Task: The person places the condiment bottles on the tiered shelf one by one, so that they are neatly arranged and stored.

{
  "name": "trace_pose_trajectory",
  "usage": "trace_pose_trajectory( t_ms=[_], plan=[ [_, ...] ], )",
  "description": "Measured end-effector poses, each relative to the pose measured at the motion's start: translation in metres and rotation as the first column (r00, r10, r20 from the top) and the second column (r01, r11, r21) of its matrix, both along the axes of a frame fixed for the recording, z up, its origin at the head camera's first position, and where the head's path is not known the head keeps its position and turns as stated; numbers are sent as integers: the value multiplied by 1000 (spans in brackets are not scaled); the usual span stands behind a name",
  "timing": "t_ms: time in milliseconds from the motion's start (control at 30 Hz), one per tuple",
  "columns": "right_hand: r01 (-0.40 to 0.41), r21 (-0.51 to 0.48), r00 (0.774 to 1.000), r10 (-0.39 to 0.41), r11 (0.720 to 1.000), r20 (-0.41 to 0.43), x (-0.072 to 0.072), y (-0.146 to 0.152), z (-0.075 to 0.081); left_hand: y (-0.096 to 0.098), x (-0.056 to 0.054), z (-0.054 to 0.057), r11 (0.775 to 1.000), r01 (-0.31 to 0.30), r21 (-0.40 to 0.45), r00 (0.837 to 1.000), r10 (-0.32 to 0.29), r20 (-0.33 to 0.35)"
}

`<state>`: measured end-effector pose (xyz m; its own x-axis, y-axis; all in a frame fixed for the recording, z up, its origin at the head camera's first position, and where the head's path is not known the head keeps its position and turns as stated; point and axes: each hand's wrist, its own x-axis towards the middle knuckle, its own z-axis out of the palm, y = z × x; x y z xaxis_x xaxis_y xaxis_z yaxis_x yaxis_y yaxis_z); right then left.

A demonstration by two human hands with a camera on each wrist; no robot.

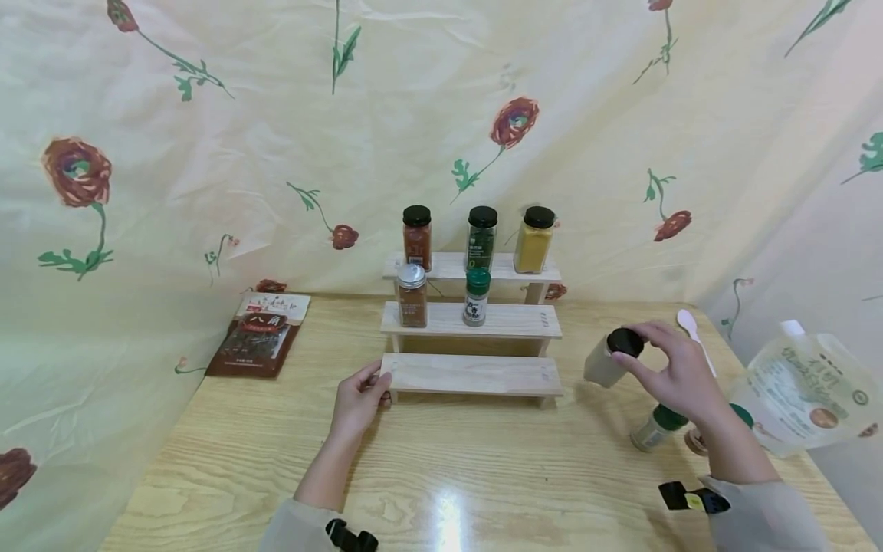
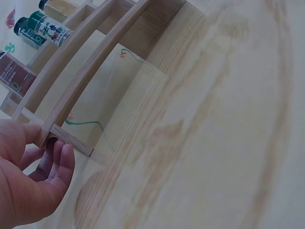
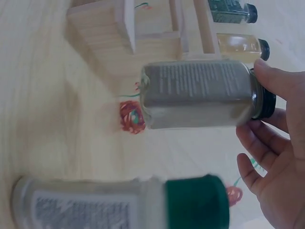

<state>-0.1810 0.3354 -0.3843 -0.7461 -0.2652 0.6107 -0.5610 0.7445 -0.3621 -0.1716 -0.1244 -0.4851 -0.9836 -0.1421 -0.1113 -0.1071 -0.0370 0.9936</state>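
Observation:
A three-tier wooden spice rack stands against the back. My left hand grips the left end of its lowest board; in the left wrist view, the thumb lies near the board's top and the fingers curl beneath. To the right of the rack, my right hand pinches a spice jar by its black lid. The jar is tilted, apparently above the table, and its contents look greyish. Red, green and yellow jars fill the top tier. A brown jar and a green-capped jar occupy the middle one.
Below the right hand stands a green-capped shaker, with another green-capped jar partly hidden by the forearm. A spouted pouch and a white spoon are at the right. At the left lies a brown packet.

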Motion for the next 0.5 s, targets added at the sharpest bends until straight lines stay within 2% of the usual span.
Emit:
trace_pose_trajectory(
  t_ms=[200,500],
  plan=[
    [-2,-68,1000,1,998,-21,-9,-11,12,-1,-1,-1,1000,-3,3,1000,3,4],
    [-2,-102,1000,-1,995,-28,-22,-27,27,-1,-2,-2,1000,-10,3,1000,10,6]
  ],
)
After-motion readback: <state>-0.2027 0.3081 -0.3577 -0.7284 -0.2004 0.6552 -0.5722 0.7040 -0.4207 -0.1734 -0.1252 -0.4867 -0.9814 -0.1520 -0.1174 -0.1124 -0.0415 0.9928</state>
